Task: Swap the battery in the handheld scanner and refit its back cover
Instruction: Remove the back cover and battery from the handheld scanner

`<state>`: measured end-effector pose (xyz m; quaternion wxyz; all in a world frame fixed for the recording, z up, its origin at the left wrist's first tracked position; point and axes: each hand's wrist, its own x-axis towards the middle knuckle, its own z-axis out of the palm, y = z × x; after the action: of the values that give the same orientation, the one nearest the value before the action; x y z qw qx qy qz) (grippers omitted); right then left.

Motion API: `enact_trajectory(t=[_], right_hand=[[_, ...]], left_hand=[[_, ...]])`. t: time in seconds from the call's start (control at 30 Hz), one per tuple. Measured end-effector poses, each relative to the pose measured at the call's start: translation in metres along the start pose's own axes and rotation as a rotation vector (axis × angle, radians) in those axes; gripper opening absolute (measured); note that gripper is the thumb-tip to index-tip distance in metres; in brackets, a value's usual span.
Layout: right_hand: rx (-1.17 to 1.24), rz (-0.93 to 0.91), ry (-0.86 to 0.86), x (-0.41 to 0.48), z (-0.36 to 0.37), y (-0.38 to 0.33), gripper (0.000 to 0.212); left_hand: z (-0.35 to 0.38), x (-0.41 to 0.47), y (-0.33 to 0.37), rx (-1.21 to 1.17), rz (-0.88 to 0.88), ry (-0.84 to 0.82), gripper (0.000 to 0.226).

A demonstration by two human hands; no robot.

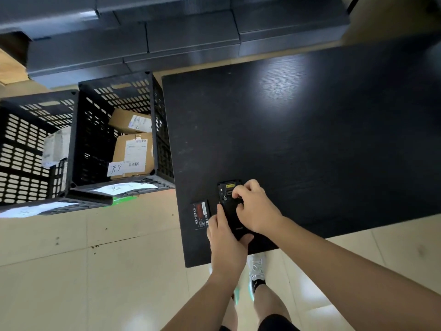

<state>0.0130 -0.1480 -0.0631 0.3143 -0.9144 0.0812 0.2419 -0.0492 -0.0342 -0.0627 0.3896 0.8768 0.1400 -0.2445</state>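
Head view: the scanner (231, 211) lies back up on the black surface (310, 139), near its front-left corner. The left hand (224, 237) grips its lower end; the right hand (253, 206) presses curled fingers on its back cover. 1 battery (201, 215) lies just left.

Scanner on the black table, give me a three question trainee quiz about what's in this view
1. True or false: the spare battery lies left of the scanner on the table.
2. Which hand works at the scanner's upper back? A left hand B right hand
3. Fill in: the nearer crate holds cardboard ____.

Key: 1 true. 2 B. 3 boxes.
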Motion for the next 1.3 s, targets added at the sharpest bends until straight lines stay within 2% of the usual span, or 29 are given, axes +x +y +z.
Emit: enact_trajectory(t=[0.5,0.57,0.73,0.83,0.93,1.0,1.1,1.3], right_hand=[[0.036,-0.004,-0.023,0.007,-0.002,-0.003,0.018],[0.053,-0.012,-0.027,0.006,-0.001,0.0,0.02],[0.11,-0.023,-0.055,0.007,0.0,0.009,0.027],[0.238,-0.028,-0.05,0.002,-0.002,0.013,0.03],[0.379,0.063,0.043,-0.01,-0.005,0.02,0.04],[0.483,0.181,0.109,-0.021,-0.004,0.024,0.034],[0.541,0.258,0.076,-0.037,0.003,0.025,0.028],[0.669,0.33,0.049,-0.042,0.01,0.02,0.032]], left_hand=[[0.006,0.001,-0.002,-0.051,-0.01,0.047,0.099],[0.007,0.0,-0.002,-0.07,0.004,0.075,0.092],[0.006,0.007,-0.001,-0.2,-0.023,0.2,0.057],[0.002,0.011,0.001,-0.289,-0.053,0.207,0.051],[-0.001,0.013,0.002,-0.329,-0.097,0.196,0.049],[-0.002,0.013,0.001,-0.34,-0.12,0.195,0.048],[-0.003,0.012,0.001,-0.354,-0.137,0.204,0.046],[0.0,0.012,0.0,-0.381,-0.144,0.243,0.038]])
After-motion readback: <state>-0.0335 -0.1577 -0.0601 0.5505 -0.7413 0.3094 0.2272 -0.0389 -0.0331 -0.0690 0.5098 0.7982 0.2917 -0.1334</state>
